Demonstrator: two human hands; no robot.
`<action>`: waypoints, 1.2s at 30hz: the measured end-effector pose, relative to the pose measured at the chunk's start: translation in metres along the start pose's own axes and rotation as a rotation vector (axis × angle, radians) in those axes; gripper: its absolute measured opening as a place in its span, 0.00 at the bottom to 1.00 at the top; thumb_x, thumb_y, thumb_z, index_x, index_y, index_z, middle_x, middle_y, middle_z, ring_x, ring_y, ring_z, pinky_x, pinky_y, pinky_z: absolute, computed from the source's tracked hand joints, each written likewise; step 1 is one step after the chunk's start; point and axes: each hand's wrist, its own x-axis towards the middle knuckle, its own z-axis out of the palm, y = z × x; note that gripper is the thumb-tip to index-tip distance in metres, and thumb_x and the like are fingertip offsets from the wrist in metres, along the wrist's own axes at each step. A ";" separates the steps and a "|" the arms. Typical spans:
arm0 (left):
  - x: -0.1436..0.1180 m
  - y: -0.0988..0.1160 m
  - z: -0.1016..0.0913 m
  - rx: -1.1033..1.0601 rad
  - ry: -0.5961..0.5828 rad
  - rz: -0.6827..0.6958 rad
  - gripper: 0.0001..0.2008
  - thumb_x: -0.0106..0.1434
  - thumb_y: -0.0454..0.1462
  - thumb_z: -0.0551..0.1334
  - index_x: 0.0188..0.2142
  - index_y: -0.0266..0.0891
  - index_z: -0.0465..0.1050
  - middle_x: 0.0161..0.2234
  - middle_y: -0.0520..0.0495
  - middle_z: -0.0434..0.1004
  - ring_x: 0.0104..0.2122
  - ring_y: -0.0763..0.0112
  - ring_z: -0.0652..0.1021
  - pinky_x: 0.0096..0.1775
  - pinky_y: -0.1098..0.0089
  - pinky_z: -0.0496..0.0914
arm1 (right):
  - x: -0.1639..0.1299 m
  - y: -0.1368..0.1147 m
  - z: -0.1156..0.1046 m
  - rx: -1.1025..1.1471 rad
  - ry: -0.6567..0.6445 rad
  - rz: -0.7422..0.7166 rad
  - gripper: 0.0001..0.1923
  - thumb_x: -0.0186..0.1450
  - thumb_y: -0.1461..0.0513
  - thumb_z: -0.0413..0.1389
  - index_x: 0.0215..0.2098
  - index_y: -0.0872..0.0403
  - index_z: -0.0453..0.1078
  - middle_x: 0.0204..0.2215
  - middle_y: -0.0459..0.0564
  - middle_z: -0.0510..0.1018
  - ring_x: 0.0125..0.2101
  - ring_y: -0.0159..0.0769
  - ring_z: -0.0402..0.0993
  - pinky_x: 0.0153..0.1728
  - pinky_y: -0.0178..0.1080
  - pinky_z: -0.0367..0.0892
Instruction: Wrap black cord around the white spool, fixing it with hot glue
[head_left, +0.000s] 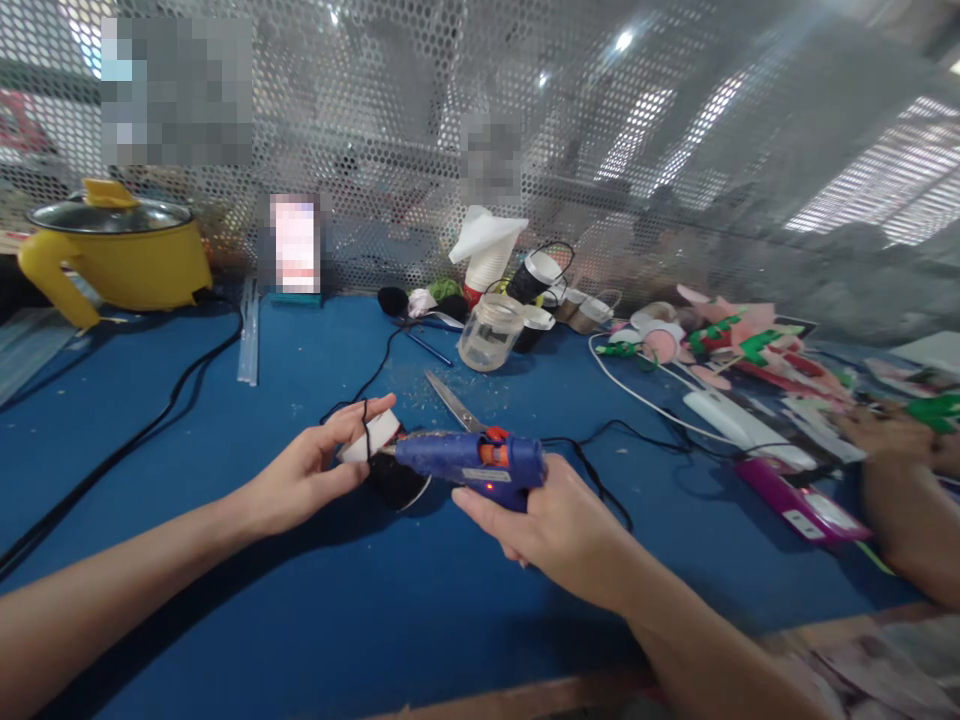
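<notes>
Left hand: grip narrow, holding a white piece with black cord across it, above the blue desk. Right hand: grip wrapped round a blue glue gun, indicator lit red, nozzle at the white piece; contact cannot be determined. Scissors lie just beyond the glue gun.

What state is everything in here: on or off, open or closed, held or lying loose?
Left hand: holding a white piece.
White piece: held, black cord across it.
Right hand: gripping the glue gun.
Glue gun: indicator light red, nozzle at the white piece.
Yellow pot: lid on.
Phone: propped upright, screen lit.
Clear jar: standing, uncapped.
Scissors: lying flat, handles hidden.
Glue sticks: lying side by side.
</notes>
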 end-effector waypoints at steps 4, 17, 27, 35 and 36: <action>-0.001 0.000 0.000 -0.004 -0.005 0.003 0.15 0.59 0.38 0.54 0.46 0.39 0.66 0.60 0.45 0.51 0.57 0.54 0.55 0.55 0.56 0.52 | 0.002 0.001 -0.002 0.020 -0.020 0.026 0.10 0.54 0.59 0.53 0.18 0.54 0.61 0.07 0.39 0.61 0.09 0.25 0.58 0.11 0.29 0.58; 0.001 -0.002 0.001 0.006 -0.002 0.010 0.12 0.59 0.40 0.52 0.38 0.39 0.68 0.60 0.43 0.51 0.57 0.56 0.56 0.54 0.55 0.53 | 0.018 0.015 -0.013 0.061 -0.060 0.039 0.17 0.58 0.57 0.50 0.15 0.56 0.59 0.08 0.40 0.60 0.10 0.23 0.57 0.13 0.29 0.58; 0.000 0.001 -0.001 0.007 0.007 0.011 0.10 0.58 0.38 0.53 0.38 0.37 0.67 0.60 0.43 0.48 0.57 0.54 0.56 0.53 0.56 0.56 | 0.031 0.025 -0.022 0.342 -0.021 -0.004 0.09 0.56 0.59 0.54 0.26 0.58 0.64 0.11 0.39 0.64 0.12 0.23 0.59 0.15 0.28 0.58; 0.000 0.007 -0.002 0.092 0.077 0.076 0.03 0.55 0.34 0.55 0.25 0.37 0.64 0.59 0.42 0.51 0.57 0.52 0.55 0.53 0.54 0.54 | 0.081 0.024 -0.057 0.476 0.373 0.038 0.10 0.55 0.60 0.56 0.22 0.58 0.64 0.16 0.42 0.66 0.15 0.22 0.60 0.16 0.27 0.61; 0.000 0.008 -0.002 0.109 0.068 0.088 0.03 0.54 0.33 0.55 0.25 0.37 0.63 0.59 0.42 0.51 0.57 0.52 0.54 0.53 0.53 0.54 | 0.091 0.023 -0.063 0.479 0.394 0.046 0.11 0.57 0.60 0.54 0.20 0.58 0.63 0.15 0.41 0.65 0.14 0.21 0.59 0.15 0.26 0.60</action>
